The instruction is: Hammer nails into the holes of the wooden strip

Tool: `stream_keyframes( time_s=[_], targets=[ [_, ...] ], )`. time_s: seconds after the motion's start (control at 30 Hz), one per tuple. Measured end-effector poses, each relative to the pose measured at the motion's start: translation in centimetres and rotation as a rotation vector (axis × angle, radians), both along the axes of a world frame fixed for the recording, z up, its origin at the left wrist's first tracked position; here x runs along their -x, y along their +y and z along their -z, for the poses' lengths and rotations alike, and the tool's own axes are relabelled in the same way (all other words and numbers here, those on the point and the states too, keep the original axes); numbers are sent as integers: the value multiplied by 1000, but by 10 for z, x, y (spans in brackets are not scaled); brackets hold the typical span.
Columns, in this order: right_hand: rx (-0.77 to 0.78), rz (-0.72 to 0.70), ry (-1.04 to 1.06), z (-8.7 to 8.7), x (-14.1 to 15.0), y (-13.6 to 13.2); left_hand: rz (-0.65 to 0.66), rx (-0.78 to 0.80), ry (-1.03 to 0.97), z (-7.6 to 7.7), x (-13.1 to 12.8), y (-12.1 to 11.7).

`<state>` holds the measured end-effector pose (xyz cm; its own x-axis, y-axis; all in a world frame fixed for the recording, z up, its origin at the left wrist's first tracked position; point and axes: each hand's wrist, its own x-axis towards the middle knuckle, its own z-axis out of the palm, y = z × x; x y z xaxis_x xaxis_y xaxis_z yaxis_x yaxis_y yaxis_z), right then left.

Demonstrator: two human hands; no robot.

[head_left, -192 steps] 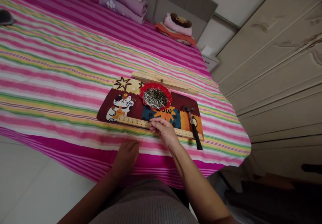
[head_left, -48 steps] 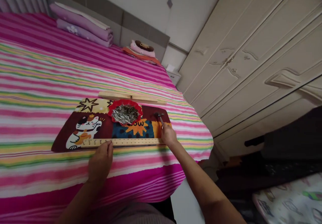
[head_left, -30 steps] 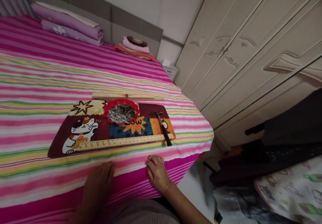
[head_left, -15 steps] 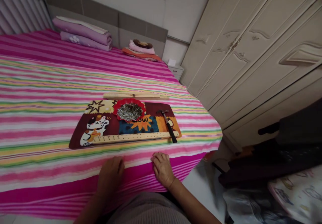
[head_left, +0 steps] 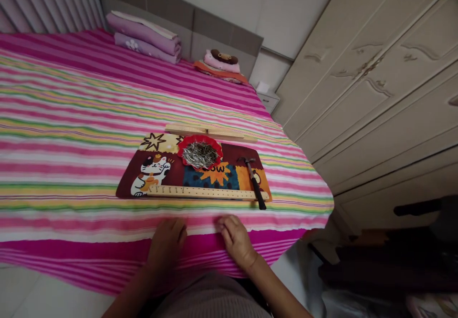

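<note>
The left hand [head_left: 167,241] and right hand [head_left: 236,242] rested apart near the front edge of the striped bedspread [head_left: 78,165], loosely curled, seemingly released, nothing visible in either: apparently a pause. Just ahead, a wooden strip [head_left: 211,192] lay along the mat's [head_left: 232,151] near side, standing nails [head_left: 176,189] at its left end. Using the hammer [head_left: 256,187] would have called for lifting its handle off the strip's right end. Bedspread left wide room leftward; beyond the strip sat a red bowl [head_left: 214,143] of loose nails [head_left: 199,155].

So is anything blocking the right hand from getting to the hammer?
Nothing that I can see. Only striped cloth shows between the right hand and the hammer, whose handle pokes past the wooden strip toward the person.
</note>
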<state>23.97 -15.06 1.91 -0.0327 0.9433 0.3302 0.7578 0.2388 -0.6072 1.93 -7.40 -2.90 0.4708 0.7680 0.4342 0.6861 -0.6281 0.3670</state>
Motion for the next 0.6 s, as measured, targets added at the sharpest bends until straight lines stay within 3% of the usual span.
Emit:
stream_keyframes(
  time_s=[0.13,0.23,0.4,0.6],
  targets=[
    [-87,29,-30,-49,2,57,13,-53,-15,-3,0,0],
    [-59,79,-181,-72,-5,112,28,-86,-23,-5,-1,0],
    [97,60,-465,-81,-6,180,15,-97,-26,-5,-2,1],
    [269,30,-622,-78,-3,200,10,-88,-55,-3,-2,1]
  ],
)
